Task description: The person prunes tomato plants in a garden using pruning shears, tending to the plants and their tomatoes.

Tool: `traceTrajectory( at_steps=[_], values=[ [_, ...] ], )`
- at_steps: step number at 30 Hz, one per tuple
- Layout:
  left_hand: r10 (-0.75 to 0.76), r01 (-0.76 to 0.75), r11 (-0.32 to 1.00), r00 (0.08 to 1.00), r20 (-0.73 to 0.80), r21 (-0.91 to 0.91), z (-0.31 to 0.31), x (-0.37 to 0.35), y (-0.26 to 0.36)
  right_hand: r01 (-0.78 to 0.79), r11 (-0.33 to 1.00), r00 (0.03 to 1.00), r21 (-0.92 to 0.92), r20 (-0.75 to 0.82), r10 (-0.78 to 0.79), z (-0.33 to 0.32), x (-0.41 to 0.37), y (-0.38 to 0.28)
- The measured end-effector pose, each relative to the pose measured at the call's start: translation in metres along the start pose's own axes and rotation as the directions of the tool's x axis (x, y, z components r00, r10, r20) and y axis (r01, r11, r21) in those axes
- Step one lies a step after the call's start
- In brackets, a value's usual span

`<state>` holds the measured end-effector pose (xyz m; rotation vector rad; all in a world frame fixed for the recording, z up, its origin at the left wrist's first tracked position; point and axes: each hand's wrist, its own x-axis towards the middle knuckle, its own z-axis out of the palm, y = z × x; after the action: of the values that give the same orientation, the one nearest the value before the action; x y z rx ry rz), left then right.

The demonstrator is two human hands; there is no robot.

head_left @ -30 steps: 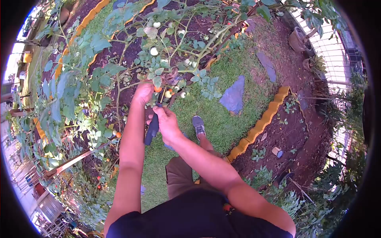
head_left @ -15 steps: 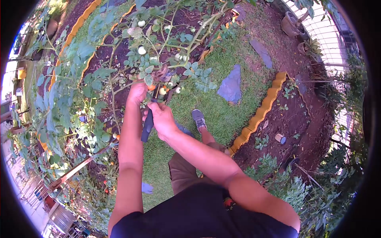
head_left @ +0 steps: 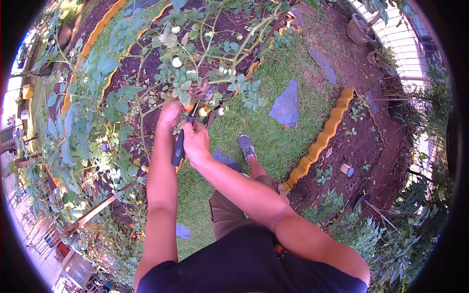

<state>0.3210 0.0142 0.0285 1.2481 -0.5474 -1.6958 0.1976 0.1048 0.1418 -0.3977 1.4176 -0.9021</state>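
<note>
My left hand (head_left: 170,114) is closed at an orange tomato (head_left: 188,107) on the vine; its fingertips are partly hidden by leaves. In my right hand (head_left: 196,145) are pruning shears with dark handles (head_left: 178,149). Their blades point up among the stems, close beside the orange tomato. A pale yellowish tomato (head_left: 202,112) hangs just right of the blades. The tomato plant (head_left: 210,44) spreads above both hands, bearing several whitish-green tomatoes, one of them a pale tomato (head_left: 176,62) higher up.
A wavy yellow border (head_left: 322,137) edges the soil bed on the right. Flat stones (head_left: 286,105) lie in the grass. A wooden stake (head_left: 95,210) slants through the plants at left. Flower pots (head_left: 359,29) stand by the wire fence at upper right.
My right hand and the shears have shifted slightly, and the dark handles look farther apart. My left hand stays at the orange tomato. The whole view has moved a little.
</note>
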Motion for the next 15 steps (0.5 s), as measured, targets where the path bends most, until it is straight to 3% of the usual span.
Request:
traceTrajectory(
  at_steps=[5,8,11,12,15],
  values=[
    [0.079,-0.079,0.997,0.996,0.030,-0.013,0.028,-0.017,0.020,0.054,0.998,0.998,-0.010,0.016,-0.054,-0.007,0.002,0.003],
    [0.099,-0.114,0.990,0.980,-0.172,-0.078,0.019,-0.009,0.008,0.020,1.000,1.000,0.022,0.003,-0.020,-0.009,-0.002,-0.004],
    [0.147,-0.208,0.973,0.885,-0.441,-0.094,0.023,-0.015,0.011,-0.062,0.997,0.998,-0.038,0.001,0.062,-0.012,-0.012,-0.019],
    [0.071,-0.131,0.987,0.873,-0.483,-0.093,0.009,-0.014,0.006,-0.102,0.994,0.994,-0.042,0.036,0.103,-0.016,-0.019,-0.028],
    [0.031,-0.042,0.999,0.831,-0.555,-0.006,0.009,-0.027,0.011,-0.164,0.984,0.977,-0.068,0.129,0.171,-0.028,-0.041,-0.037]
  ],
)
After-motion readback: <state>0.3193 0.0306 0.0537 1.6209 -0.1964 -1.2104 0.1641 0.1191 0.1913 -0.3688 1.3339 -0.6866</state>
